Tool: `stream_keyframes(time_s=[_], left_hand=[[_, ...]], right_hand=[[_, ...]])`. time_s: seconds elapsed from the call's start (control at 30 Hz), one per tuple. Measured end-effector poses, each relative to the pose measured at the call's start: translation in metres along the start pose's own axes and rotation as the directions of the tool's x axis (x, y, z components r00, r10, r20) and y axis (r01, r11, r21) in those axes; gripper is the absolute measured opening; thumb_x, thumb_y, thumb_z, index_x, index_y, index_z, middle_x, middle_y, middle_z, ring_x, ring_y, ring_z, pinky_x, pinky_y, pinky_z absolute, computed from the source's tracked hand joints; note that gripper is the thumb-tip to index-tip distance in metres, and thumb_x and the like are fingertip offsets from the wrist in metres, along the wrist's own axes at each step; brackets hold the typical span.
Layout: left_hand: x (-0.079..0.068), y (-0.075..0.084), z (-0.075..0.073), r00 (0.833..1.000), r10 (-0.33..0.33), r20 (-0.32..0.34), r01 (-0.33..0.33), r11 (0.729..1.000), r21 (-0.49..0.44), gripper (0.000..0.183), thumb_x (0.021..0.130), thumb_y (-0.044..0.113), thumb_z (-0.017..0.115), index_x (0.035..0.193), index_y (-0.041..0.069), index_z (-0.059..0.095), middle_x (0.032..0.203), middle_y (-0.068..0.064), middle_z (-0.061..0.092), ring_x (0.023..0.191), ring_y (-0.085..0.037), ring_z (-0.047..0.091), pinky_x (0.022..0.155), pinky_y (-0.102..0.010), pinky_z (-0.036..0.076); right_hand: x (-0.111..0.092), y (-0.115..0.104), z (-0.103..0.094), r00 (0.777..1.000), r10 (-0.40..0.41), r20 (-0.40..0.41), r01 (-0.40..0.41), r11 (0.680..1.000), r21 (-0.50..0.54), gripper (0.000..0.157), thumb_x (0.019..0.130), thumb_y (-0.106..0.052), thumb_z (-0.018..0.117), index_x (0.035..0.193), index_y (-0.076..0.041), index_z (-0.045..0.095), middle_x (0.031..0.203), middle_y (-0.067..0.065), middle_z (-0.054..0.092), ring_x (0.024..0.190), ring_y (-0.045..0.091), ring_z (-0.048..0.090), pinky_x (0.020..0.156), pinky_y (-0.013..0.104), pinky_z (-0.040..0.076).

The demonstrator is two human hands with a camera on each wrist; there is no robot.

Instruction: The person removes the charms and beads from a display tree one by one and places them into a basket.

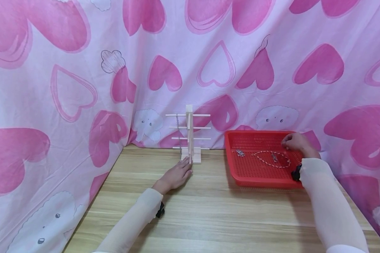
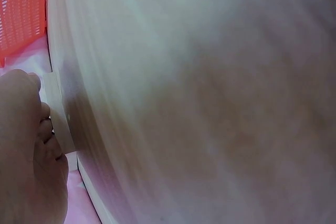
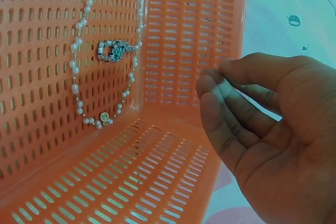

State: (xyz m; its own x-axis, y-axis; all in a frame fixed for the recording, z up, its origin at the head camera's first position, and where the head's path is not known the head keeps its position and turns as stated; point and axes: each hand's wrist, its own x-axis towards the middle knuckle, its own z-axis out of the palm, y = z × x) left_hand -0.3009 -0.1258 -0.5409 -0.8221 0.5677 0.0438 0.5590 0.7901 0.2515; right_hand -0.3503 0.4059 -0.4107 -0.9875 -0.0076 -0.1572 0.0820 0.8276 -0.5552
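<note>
A wooden stand is placed on the table, near the cloth with pink hearts. Thin pegs are set across its post at several heights. On the left side of the top peg a dark chain is hung, and its lower part is let down past the other pegs.

The foot of the stand is touched by the left hand. Its fingers are extended and kept close together, and they are laid at the near edge of the foot.

The right hand is held over the far right part of the red basket, near its rim. Its fingers are loosely bent, and only a narrow space is left between the thumb and the fingertips; no thing is seen in them. Whether the thumb and the first finger are touching cannot be told.

On the floor of the basket a pearl necklace is spread in a long loop. Inside this loop a small silver piece is seen, apart from the fingers. A second silver heap is found farther to the left. Each forearm is covered by a pale sleeve.
</note>
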Motion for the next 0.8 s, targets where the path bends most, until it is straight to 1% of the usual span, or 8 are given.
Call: stream_keyframes(time_s=[0.17, 0.27, 0.37, 0.57, 0.67, 0.8], left_hand=[[0.000, 0.000, 0.000, 1.000, -0.005, 0.009, 0.005, 1.000, 0.002, 0.058, 0.117, 0.035, 0.034, 0.164, 0.002, 0.038, 0.176, -0.016, 0.025, 0.165, -0.032, 0.023, 0.137, -0.049, 0.023], [0.000, 0.000, -0.001, 1.000, -0.005, 0.010, 0.005, 1.000, -0.003, 0.058, 0.117, 0.035, 0.035, 0.164, 0.002, 0.038, 0.176, -0.017, 0.025, 0.165, -0.032, 0.023, 0.137, -0.048, 0.022], [0.000, 0.000, 0.000, 1.000, -0.002, 0.007, 0.002, 1.000, -0.006, 0.058, 0.117, 0.035, 0.035, 0.164, 0.002, 0.038, 0.176, -0.017, 0.025, 0.165, -0.032, 0.023, 0.137, -0.048, 0.022], [0.000, -0.001, 0.001, 1.000, 0.002, 0.002, -0.002, 1.000, 0.001, 0.058, 0.117, 0.035, 0.035, 0.165, 0.002, 0.037, 0.176, -0.017, 0.025, 0.165, -0.032, 0.023, 0.137, -0.048, 0.023], [-0.001, -0.001, 0.000, 1.000, 0.003, 0.004, -0.003, 1.000, -0.010, 0.058, 0.117, 0.035, 0.035, 0.164, 0.002, 0.038, 0.176, -0.017, 0.025, 0.165, -0.033, 0.023, 0.137, -0.048, 0.023], [-0.002, 0.000, -0.001, 1.000, 0.000, 0.003, 0.000, 1.000, -0.021, 0.058, 0.117, 0.034, 0.036, 0.165, 0.002, 0.037, 0.176, -0.017, 0.025, 0.165, -0.033, 0.023, 0.137, -0.048, 0.023]], right_hand=[[0.002, 0.003, 0.001, 1.000, 0.002, 0.010, -0.002, 1.000, 0.007, 0.031, 0.103, -0.009, 0.062, 0.122, 0.015, 0.066, 0.099, 0.024, 0.070, 0.091, 0.032, 0.064, 0.079, 0.038, 0.064], [0.002, 0.003, 0.002, 1.000, 0.001, 0.007, -0.001, 1.000, 0.014, 0.031, 0.103, -0.009, 0.062, 0.122, 0.014, 0.065, 0.099, 0.024, 0.070, 0.090, 0.032, 0.064, 0.080, 0.039, 0.064], [0.001, 0.003, 0.003, 1.000, -0.001, 0.001, 0.001, 1.000, 0.021, 0.033, 0.103, -0.010, 0.062, 0.125, 0.014, 0.065, 0.103, 0.025, 0.070, 0.092, 0.033, 0.065, 0.082, 0.040, 0.065], [-0.004, -0.004, 0.004, 0.999, -0.024, -0.028, 0.024, 0.999, 0.021, 0.036, 0.104, -0.012, 0.062, 0.130, 0.013, 0.064, 0.116, 0.031, 0.067, 0.099, 0.037, 0.063, 0.081, 0.034, 0.063], [-0.005, -0.012, 0.004, 0.999, -0.042, -0.034, 0.043, 0.999, 0.012, 0.036, 0.105, -0.014, 0.062, 0.130, 0.010, 0.064, 0.119, 0.030, 0.066, 0.102, 0.039, 0.063, 0.080, 0.032, 0.062], [-0.003, -0.026, 0.007, 0.995, -0.090, -0.046, 0.089, 0.996, -0.019, 0.031, 0.107, -0.017, 0.060, 0.125, 0.008, 0.066, 0.112, 0.026, 0.066, 0.100, 0.037, 0.062, 0.078, 0.030, 0.058]])
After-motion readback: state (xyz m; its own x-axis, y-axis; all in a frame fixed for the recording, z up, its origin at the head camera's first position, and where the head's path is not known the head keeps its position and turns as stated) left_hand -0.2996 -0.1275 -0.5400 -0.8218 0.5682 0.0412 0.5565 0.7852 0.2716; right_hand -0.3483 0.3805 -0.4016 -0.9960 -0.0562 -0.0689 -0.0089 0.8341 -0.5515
